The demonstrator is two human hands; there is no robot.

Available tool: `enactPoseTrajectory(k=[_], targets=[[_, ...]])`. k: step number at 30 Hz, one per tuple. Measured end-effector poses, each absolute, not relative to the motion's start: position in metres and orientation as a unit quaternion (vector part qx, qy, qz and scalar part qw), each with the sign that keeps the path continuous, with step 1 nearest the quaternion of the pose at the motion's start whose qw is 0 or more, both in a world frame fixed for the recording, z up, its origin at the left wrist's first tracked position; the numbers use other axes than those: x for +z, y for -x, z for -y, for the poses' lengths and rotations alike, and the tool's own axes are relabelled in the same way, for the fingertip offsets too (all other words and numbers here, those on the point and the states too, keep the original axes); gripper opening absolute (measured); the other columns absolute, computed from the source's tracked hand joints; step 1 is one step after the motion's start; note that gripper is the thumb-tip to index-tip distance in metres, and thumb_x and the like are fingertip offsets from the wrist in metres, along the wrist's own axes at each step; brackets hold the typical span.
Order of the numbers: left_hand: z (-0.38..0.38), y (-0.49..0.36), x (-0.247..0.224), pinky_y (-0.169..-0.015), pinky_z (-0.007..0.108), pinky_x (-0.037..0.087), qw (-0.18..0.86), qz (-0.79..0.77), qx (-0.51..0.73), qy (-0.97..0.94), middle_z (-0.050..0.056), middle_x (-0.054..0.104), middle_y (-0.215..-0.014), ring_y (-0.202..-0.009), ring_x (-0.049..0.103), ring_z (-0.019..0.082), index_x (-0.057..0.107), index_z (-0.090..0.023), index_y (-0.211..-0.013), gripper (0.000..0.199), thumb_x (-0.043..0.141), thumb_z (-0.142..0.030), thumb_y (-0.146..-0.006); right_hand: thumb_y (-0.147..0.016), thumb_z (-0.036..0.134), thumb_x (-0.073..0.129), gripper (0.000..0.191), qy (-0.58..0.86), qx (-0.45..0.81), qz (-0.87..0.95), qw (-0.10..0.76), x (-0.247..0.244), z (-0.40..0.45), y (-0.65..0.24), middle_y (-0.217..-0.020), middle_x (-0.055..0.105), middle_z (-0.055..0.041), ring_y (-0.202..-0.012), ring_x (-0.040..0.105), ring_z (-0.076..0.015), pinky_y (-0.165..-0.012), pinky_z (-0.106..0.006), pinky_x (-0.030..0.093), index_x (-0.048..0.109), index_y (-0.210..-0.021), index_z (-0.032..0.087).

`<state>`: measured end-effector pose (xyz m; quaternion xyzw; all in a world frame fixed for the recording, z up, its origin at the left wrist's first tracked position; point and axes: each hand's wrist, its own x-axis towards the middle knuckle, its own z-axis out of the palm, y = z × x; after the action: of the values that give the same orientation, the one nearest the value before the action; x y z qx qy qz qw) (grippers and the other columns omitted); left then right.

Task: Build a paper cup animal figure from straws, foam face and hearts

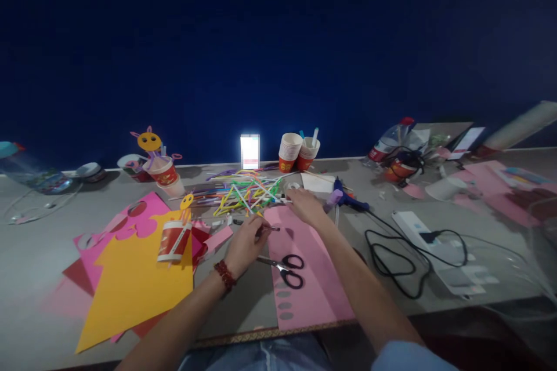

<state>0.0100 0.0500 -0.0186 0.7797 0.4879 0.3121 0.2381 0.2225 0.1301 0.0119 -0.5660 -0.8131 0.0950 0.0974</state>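
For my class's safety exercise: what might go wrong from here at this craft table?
The black-handled metal scissors point toward the left hand, which might get nicked. The looped black cable lies to the right of the bare right forearm, which could snag it.

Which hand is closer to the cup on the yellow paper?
Left. The left hand is right of the cup, not touching it; the right hand is farther right, at the pink sheet's far end.
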Motion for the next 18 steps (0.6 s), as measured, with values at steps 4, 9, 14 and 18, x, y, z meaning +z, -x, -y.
enactPoseTrajectory(k=[4,9,14,18], targets=[[-0.057,-0.006,-0.008,-0.109,0.043,0.039,0.187,-0.486,0.331,-0.787,0.013,0.057,-0.133,-0.126,0.050,0.027,0.055,-0.019,-0.125,0.030,0.053,-0.019,-0.094,-0.094,0.019,0.056,0.011,0.536,0.157,0.817,0.143,0.037,-0.108,-0.234,-0.096,0.071,-0.0106,-0.093,0.064,-0.0264,-0.083,-0.034,0.041,0.064,-0.101,0.019],[-0.072,-0.011,-0.004,-0.109,0.047,0.038,0.082,-0.482,0.218,-0.845,0.012,0.057,-0.134,-0.129,0.048,0.029,0.055,-0.019,-0.126,0.032,0.058,-0.025,-0.094,-0.092,0.030,0.060,0.009,0.476,0.267,0.801,0.245,0.047,-0.089,-0.236,-0.094,0.073,-0.0023,-0.090,0.066,-0.0206,-0.078,-0.028,0.045,0.066,-0.091,0.023],[-0.077,-0.016,-0.002,-0.098,0.048,0.044,0.079,-0.499,0.189,-0.842,0.014,0.065,-0.114,-0.113,0.057,0.029,0.059,-0.015,-0.108,0.018,0.044,-0.021,-0.100,-0.089,0.047,0.061,0.025,0.497,0.354,0.693,0.385,0.026,-0.080,-0.216,-0.068,0.066,0.0004,-0.056,0.060,-0.0159,-0.053,-0.025,0.046,0.060,-0.085,0.022],[-0.053,-0.021,0.003,-0.078,0.035,0.048,0.107,-0.496,0.153,-0.848,0.009,0.069,-0.093,-0.086,0.064,0.023,0.057,-0.016,-0.100,0.021,0.036,-0.021,-0.102,-0.090,0.053,0.055,0.034,0.495,0.405,0.610,0.468,0.011,-0.060,-0.190,-0.053,0.049,0.0060,-0.044,0.045,-0.0117,-0.044,-0.023,0.037,0.050,-0.073,0.024]])
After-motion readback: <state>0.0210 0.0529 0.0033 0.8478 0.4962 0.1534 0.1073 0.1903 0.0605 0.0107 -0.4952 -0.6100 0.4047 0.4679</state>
